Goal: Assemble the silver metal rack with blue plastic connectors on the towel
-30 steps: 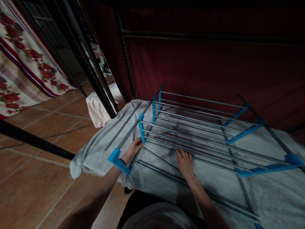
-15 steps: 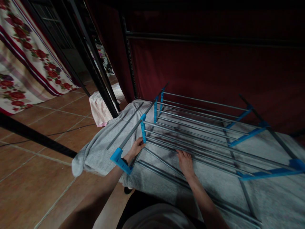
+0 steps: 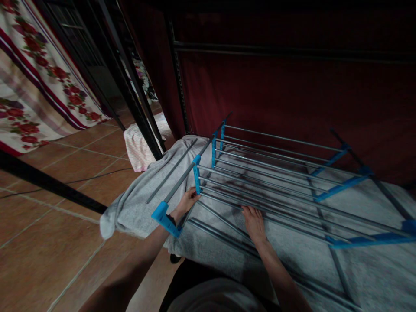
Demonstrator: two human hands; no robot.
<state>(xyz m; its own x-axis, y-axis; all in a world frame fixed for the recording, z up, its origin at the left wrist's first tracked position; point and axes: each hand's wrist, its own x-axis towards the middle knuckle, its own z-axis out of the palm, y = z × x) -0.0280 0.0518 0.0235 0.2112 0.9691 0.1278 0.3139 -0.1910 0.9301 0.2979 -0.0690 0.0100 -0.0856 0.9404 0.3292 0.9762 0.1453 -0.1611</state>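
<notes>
While the left hand pinches the lower end of a blue bracket, fingertips of the right hand meet the nearest crossbar, closure unclear. The rack, largely joined, stands on a grey blanket; loose tubes alongside look unfitted. Both forearms reach forward, spread apart.

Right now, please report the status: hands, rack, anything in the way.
Left hand at lower end of blue bracket; right hand at front rod. Rack on grey blanket. More rods along near side.

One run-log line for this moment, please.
left hand: at blue bracket, lower end | right hand: at front rod | rack: on grey blanket
</notes>
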